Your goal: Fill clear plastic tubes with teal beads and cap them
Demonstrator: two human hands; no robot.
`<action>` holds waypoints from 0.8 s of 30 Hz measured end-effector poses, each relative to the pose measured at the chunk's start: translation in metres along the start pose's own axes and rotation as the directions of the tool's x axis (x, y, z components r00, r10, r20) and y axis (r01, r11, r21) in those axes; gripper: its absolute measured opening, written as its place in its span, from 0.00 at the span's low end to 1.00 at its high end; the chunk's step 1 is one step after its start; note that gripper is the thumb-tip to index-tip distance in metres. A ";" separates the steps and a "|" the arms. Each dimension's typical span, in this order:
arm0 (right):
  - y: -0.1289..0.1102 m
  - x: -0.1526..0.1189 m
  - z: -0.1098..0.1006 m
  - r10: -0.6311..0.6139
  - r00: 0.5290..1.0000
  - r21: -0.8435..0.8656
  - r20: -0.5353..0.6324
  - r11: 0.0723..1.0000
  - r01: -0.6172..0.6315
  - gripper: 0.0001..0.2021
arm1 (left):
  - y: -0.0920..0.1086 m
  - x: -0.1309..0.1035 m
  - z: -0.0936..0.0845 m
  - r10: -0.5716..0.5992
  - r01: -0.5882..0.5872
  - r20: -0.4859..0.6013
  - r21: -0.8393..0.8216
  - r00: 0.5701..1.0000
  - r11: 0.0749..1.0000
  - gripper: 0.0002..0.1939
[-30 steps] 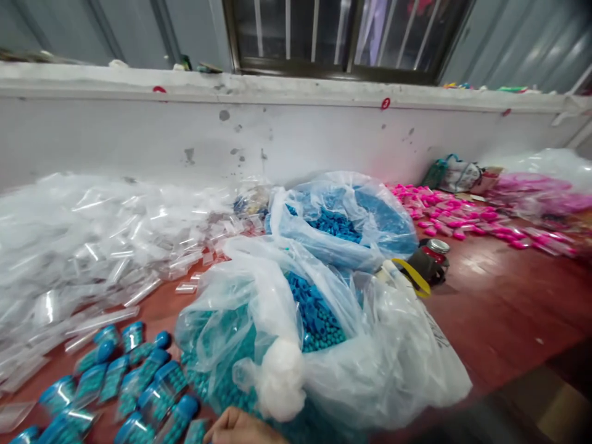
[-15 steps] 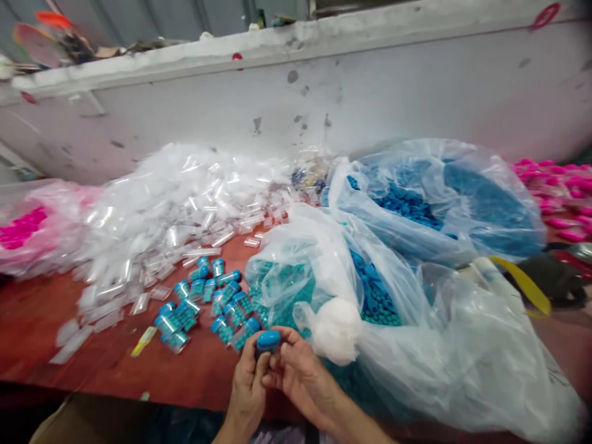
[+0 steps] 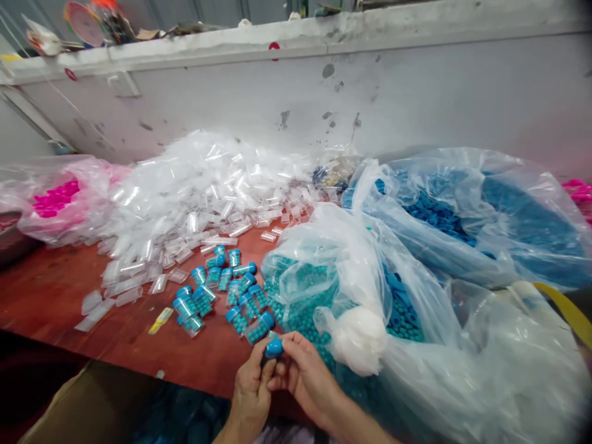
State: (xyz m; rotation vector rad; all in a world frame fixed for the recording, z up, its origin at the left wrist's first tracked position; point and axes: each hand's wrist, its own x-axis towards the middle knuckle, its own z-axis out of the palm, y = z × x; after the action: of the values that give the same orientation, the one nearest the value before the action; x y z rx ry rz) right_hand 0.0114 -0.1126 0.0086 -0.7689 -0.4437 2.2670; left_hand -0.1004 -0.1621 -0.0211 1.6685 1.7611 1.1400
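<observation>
Both hands meet at the table's front edge over one small tube with a blue cap [image 3: 274, 348]. My left hand [image 3: 252, 387] grips the tube from below and the left. My right hand [image 3: 303, 373] pinches the blue cap from the right. Just beyond them lies a cluster of several filled tubes with blue caps [image 3: 222, 296] on the red table [image 3: 50, 290]. To the right, an open clear bag [image 3: 370, 296] holds teal beads and blue caps.
A big heap of empty clear tubes [image 3: 194, 191] covers the back left. A bag with pink parts [image 3: 60, 200] sits far left. A second clear bag of blue caps [image 3: 467, 216] lies back right. A brown box [image 3: 87, 407] stands below the table edge.
The view has swung left and down. My hands came up into view holding the blue-capped tube and shifted slightly right since half a second ago.
</observation>
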 end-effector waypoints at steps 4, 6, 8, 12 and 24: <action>0.001 -0.009 0.007 0.004 0.999 -0.412 0.036 0.911 0.011 0.19 | -0.025 -0.001 -0.020 0.059 -0.029 -0.118 0.243 0.991 0.970 0.15; -0.012 -0.026 0.007 0.035 0.987 -0.635 0.160 0.769 0.076 0.17 | -0.046 0.003 -0.035 0.044 0.048 -0.230 0.378 0.972 0.924 0.15; -0.038 -0.049 0.004 0.000 0.953 -0.791 0.304 0.558 0.252 0.11 | -0.069 0.009 -0.048 0.070 0.082 -0.280 0.497 0.958 0.864 0.15; -0.108 -0.089 -0.016 -0.531 0.760 -0.909 0.374 -0.047 0.414 0.10 | -0.108 0.019 -0.064 0.160 0.062 -0.254 0.688 0.954 0.723 0.16; -0.164 -0.058 -0.046 -0.419 0.900 -0.985 0.119 -0.162 0.054 0.18 | -0.053 0.019 -0.018 0.362 -0.253 0.042 0.790 0.931 0.559 0.19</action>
State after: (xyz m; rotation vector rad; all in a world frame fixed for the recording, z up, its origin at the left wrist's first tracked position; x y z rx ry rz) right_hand 0.1571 -0.0338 0.0792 -1.4659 -2.1611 0.9230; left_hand -0.1486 -0.1441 -0.0497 2.5520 2.3150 0.5807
